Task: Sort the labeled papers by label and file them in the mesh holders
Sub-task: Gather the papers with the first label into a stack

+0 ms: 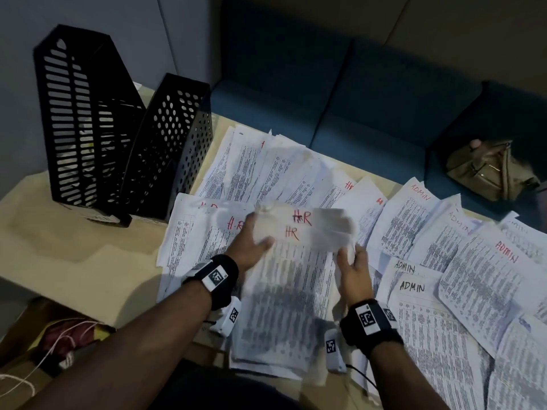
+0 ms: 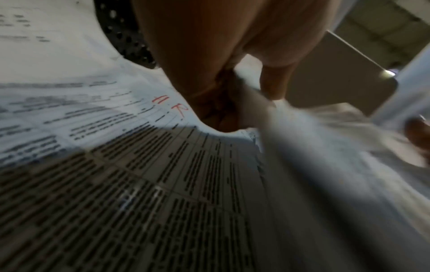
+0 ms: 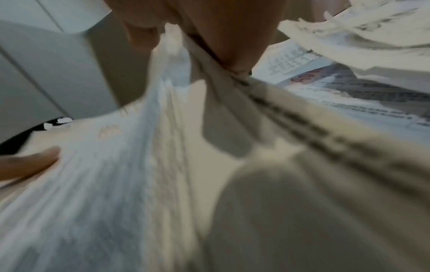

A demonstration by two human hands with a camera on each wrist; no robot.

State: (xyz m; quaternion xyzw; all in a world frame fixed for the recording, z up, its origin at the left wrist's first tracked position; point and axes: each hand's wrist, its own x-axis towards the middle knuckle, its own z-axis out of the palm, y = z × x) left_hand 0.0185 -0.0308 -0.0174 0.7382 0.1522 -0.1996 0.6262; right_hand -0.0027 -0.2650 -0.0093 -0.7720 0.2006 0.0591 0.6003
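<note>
HR stack held over the table

We grip the HR stack (image 1: 284, 279) with the left hand (image 1: 247, 247) and right hand (image 1: 353, 272), each pinching an edge, right of the mesh holders (image 1: 118, 137).

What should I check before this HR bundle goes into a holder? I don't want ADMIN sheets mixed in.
1. Left hand grip on HR bundle: ok, thumb on top.
2. Right hand grip on its right edge: ok.
3. Top labels read HR: ok.
4. Lower sheets' labels: cannot tell, covered.
5. Bundle edges squared: not ok, sheets fan out.
6. Mesh holders upright, open, within reach: ok; ADMIN papers lie apart, right.
</note>
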